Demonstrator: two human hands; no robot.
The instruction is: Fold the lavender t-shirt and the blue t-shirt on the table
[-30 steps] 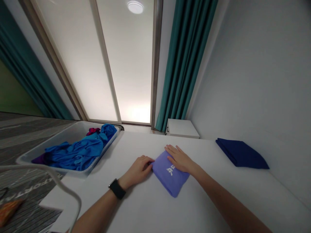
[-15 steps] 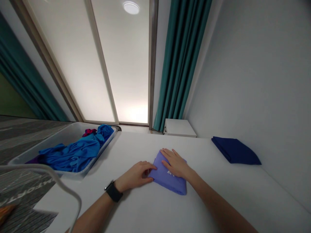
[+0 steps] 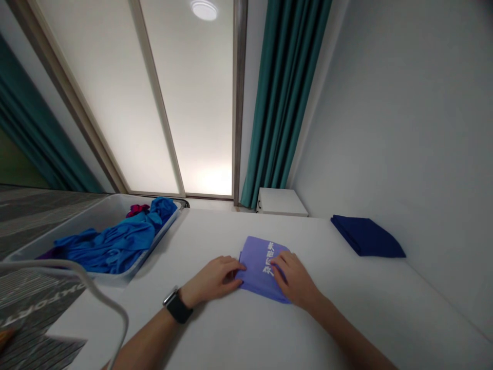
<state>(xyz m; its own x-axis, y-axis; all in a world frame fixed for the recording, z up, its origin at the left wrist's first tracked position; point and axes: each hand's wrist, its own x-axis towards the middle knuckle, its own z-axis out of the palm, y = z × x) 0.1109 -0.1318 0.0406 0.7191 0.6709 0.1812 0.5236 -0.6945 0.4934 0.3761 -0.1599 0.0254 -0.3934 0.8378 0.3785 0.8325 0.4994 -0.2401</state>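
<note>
- The folded lilac cloth [image 3: 259, 264] lies flat on the white counter [image 3: 346, 308], near its middle, with white printed lettering facing up.
- The left hand [image 3: 215, 277] rests on the counter at the cloth's left edge. Its fingers are curled and its fingertips [image 3: 239, 267] touch the fold. From this angle I cannot tell whether they pinch the fabric or only press against it.
- The right hand [image 3: 296, 280] lies on the cloth's near right corner, palm down and fingers loosely spread, clamped on nothing.
- A dark wristwatch [image 3: 176, 306] sits on the left wrist.
- To the left, a grey tray [image 3: 92, 213] holds a heap of crumpled blue clothes [image 3: 115, 241], with a bit of magenta fabric [image 3: 137, 209] at the far end.
- A folded navy cloth [image 3: 365, 236] lies well apart on the right, close to the wall.
- A small white box [image 3: 281, 202] stands beyond the counter's far edge, at the foot of a teal curtain [image 3: 283, 97].
</note>
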